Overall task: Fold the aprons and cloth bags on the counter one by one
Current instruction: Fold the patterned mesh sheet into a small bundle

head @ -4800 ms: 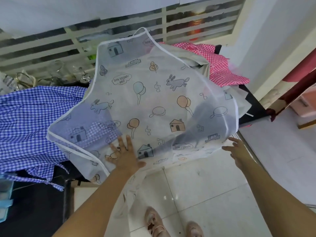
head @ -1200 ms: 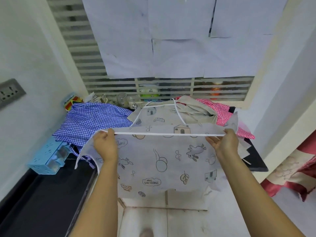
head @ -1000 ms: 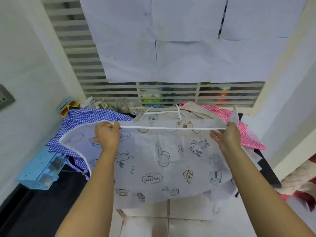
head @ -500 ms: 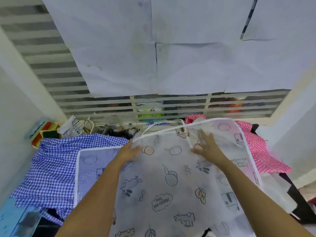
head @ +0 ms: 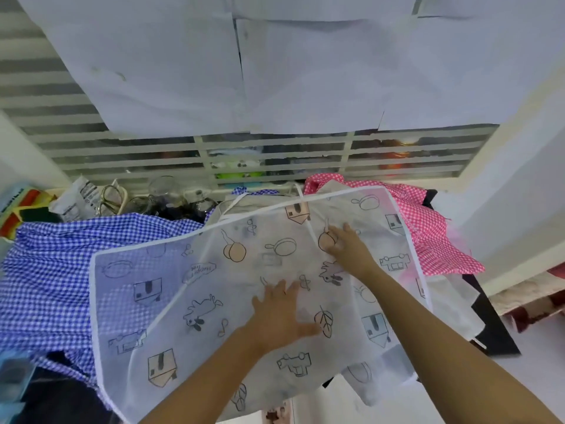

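Note:
A thin white apron (head: 171, 304) printed with houses, rabbits and balloons lies folded over on the counter, its white-trimmed edge running across the back. My left hand (head: 282, 313) lies flat on its middle with fingers spread. My right hand (head: 347, 243) presses flat on the cloth further back and to the right. A blue checked apron (head: 52, 270) lies under its left side. A pink checked apron (head: 428, 228) lies under its right side.
Behind the cloths stand glass jars (head: 166, 194), a crumpled packet (head: 78, 200) and a colourful box (head: 18, 206) along a slatted window (head: 275, 154) covered with paper sheets. The black counter's (head: 495, 328) right corner shows, with white floor beyond.
I lifted the white apron's lower edge and laid it over toward the back. Since half a second ago my left hand has slid back toward me, to the apron's middle.

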Demonstrator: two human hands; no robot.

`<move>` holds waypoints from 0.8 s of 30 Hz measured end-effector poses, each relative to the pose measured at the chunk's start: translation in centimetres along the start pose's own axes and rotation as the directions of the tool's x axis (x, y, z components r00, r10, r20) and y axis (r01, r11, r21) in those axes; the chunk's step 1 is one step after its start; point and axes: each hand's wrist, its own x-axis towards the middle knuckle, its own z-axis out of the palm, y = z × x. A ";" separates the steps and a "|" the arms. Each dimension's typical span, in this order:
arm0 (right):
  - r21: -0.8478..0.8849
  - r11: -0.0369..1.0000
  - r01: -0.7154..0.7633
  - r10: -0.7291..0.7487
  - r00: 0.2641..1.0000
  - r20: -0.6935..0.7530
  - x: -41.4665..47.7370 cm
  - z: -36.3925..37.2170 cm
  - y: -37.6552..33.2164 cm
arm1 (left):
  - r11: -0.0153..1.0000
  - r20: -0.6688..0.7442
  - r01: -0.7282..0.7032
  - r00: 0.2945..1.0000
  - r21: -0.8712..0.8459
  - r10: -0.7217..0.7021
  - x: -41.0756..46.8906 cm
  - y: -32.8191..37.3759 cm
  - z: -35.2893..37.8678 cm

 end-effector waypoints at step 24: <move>0.761 0.347 -0.549 0.535 0.782 0.320 -22.3 3.4 12.8 | 0.983 -0.374 -0.042 0.921 0.177 0.107 -4.6 1.4 10.3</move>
